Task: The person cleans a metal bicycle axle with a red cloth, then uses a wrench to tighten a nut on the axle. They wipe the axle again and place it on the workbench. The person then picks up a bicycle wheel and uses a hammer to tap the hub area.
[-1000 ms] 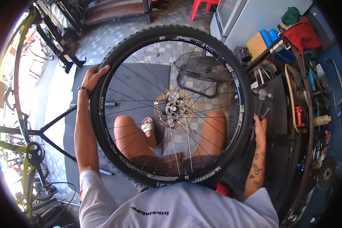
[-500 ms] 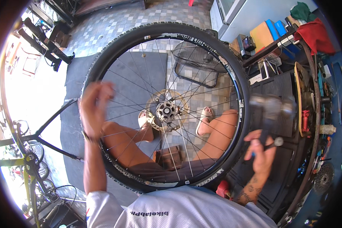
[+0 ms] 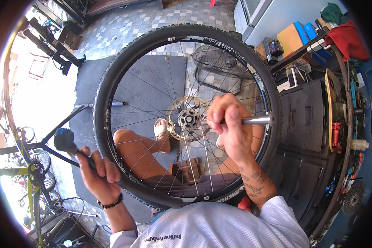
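Observation:
A bicycle wheel (image 3: pixel 104 140) with a knobby black tyre lies across my lap, its disc-rotor hub (image 3: pixel 189 119) facing up. My left hand (image 3: pixel 100 175) is closed around the dark handle of what looks like a mallet (image 3: pixel 65 139), with a rough, round blue head. It is at the tyre's lower left, with the blue head out past the rim. Over the spokes just right of the hub, my right hand (image 3: pixel 232 124) wraps round a silver metal rod (image 3: pixel 256 120). The rod points right, across the rim. Its inner end is partly hidden by my fingers.
A bike frame (image 3: pixel 18 170) stands at the left. A floor fan (image 3: pixel 220 62) is beyond the wheel. Dark drawers (image 3: pixel 299 120) line the right side, by a rack (image 3: pixel 344 95) crowded with tools and parts. A dark mat (image 3: pixel 140 74) covers part of the tiled floor.
My right hand has swung from outside the tyre's right side to near the hub. My left hand has dropped toward me and now holds the blue-headed mallet. The wheel shifts slightly right in view.

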### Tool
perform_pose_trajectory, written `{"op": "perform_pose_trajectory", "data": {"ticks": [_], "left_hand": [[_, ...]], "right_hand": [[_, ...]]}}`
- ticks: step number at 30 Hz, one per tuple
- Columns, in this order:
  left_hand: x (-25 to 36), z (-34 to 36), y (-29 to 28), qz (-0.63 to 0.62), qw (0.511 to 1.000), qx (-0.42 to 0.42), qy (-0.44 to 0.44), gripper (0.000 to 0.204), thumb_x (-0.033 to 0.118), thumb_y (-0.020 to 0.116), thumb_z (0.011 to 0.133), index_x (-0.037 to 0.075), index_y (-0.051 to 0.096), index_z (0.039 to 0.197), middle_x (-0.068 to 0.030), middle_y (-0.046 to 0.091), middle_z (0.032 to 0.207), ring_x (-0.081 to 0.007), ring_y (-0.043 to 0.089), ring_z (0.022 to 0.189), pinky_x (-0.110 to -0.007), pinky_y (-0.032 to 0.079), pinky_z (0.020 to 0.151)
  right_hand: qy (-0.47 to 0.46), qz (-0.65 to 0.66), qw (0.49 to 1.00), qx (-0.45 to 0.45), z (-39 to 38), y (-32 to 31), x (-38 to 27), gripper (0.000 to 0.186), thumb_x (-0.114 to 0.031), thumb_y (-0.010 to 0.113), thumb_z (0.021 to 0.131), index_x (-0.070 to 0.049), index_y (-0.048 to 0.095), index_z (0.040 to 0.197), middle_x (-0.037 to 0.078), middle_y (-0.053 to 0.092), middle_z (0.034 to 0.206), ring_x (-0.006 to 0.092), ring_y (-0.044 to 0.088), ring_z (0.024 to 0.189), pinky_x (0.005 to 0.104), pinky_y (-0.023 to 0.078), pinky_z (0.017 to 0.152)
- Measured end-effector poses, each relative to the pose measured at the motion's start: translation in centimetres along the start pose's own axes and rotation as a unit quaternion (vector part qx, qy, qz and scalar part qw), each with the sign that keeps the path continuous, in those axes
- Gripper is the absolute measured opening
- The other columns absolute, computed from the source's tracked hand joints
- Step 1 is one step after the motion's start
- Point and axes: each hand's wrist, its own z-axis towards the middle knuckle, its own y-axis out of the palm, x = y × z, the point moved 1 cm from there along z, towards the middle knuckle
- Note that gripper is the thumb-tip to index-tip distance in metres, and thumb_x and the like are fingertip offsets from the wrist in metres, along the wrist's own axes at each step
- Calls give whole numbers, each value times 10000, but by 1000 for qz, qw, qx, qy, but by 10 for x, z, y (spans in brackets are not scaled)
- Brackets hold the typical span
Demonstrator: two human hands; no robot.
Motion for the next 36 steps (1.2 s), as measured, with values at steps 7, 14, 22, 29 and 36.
{"op": "perform_pose_trajectory", "data": {"ticks": [7, 14, 22, 29, 36], "left_hand": [[19, -8, -21, 96, 995, -3, 25, 339, 373, 385, 1174, 50, 484, 1202, 5, 362, 601, -102, 357, 348, -263, 358, 297], [13, -12, -27, 167, 982, -87, -7, 335, 317, 401, 1172, 11, 514, 1251, -11, 385, 591, -114, 369, 330, -268, 364, 283], [25, -2, 6, 361, 906, -209, -68, 442, 352, 548, 1111, -44, 507, 1301, -12, 444, 626, -86, 397, 399, -242, 377, 357], [37, 8, 65, 613, 694, -356, 126, 306, 124, 735, 956, -78, 650, 1170, -114, 717, 849, -221, 695, 662, -318, 527, 611], [27, 19, 121, 637, 592, -453, 196, 419, 25, 712, 837, -54, 646, 1243, -199, 733, 946, -352, 762, 764, -391, 588, 658]], "right_hand": [[88, -72, 990, -83, 25, 5, 40, 239, -275, 622, 1101, -80, 546, 987, -32, 552, 829, 54, 482, 721, 255, 407, 648], [-40, -318, 925, -206, 33, -12, 39, 176, 7, 684, 956, -50, 604, 1103, 72, 574, 1071, 189, 617, 963, 316, 521, 800], [-75, -388, 898, -195, 20, -27, 31, 318, 70, 764, 836, -77, 736, 1116, 64, 687, 1024, 232, 732, 895, 356, 596, 744], [-90, -385, 901, -178, 6, -28, 43, 340, 77, 761, 846, -70, 727, 1151, 63, 671, 1011, 224, 725, 874, 348, 587, 725], [-116, -368, 910, -151, 6, -30, 47, 287, -33, 773, 898, -76, 694, 1170, 67, 646, 981, 245, 713, 798, 373, 587, 674]]}}
